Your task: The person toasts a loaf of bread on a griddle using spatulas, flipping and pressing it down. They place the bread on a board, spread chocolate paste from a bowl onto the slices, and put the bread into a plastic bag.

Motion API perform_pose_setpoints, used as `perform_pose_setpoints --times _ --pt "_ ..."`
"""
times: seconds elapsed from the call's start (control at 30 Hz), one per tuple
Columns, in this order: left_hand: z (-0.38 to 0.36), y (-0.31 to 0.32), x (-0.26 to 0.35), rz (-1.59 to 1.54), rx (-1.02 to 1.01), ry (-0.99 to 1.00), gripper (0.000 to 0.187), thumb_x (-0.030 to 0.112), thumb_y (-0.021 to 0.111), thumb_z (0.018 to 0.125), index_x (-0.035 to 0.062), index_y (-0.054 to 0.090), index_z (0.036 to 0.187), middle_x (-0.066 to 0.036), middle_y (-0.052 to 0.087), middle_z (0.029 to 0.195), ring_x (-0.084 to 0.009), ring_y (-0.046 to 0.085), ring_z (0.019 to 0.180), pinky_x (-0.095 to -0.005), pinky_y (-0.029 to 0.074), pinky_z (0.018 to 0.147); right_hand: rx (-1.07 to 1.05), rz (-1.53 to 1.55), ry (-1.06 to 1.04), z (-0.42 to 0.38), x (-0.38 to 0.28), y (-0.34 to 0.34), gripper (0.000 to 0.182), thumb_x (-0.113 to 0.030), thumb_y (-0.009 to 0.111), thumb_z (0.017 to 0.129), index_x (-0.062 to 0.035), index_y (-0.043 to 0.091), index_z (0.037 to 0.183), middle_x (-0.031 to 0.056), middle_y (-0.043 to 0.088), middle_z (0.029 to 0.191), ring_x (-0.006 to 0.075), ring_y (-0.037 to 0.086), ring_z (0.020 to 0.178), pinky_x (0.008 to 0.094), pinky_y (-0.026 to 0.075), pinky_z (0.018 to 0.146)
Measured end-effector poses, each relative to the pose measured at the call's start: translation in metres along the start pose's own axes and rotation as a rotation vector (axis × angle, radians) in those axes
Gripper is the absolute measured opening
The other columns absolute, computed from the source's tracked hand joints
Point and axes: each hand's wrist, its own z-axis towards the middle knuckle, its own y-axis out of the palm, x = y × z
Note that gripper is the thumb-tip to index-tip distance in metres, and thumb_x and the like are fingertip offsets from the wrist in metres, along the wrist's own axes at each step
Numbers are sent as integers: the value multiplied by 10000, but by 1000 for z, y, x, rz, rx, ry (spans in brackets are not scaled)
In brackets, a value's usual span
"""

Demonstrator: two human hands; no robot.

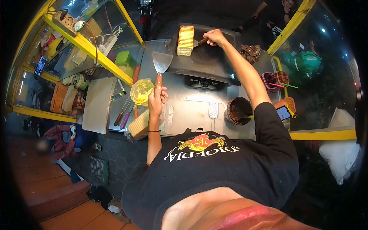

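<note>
My left hand (pixel 155 104) is wrapped round the wooden handle of a wide metal scraper (pixel 161 61), its blade pointing up and away beside the griddle's left edge. My right hand (pixel 216 37) grips the wooden handle of a second scraper (pixel 201 41). That one's blade is mostly hidden against the right side of a block of toasted bread (pixel 186 38), browned in stripes on top and pale at the near end. The bread stands on the dark flat griddle (pixel 214 63), towards its left side.
Left of my left hand are a yellow-smeared tub (pixel 142 92) and a packet of sliced bread (pixel 138 125). A metal grater (pixel 213 110) and a brown-smeared bucket (pixel 238 111) sit nearer me. Yellow posts (pixel 88 46) frame the stall. A person (pixel 61 140) sits at lower left.
</note>
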Motion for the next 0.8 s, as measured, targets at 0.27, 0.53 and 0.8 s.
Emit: perform_pose_setpoints --times 0.27,0.53,0.8 --pt "1 0 -2 14 -3 -1 399 340 431 1023 -5 620 960 -55 609 674 -60 450 500 -202 365 476 69 -150 -39 3 -1 -9 156 -202 684 804 -48 713 813 29 572 558 89 471 377 261 432 371" --pt "-12 7 -15 -74 -64 -70 408 352 421 1021 -3 614 966 -55 605 675 -63 455 513 -198 366 492 117 -196 -25 -20 27 -63 151 -232 678 818 -85 717 811 5 550 530 79 456 367 237 382 355" --pt "-12 17 -22 -111 -145 -98 433 373 393 1016 0 610 991 -43 589 671 -75 471 533 -201 375 512 207 -149 19 -47 56 -111 141 -226 684 810 -88 703 787 -13 537 524 68 446 374 230 372 365"
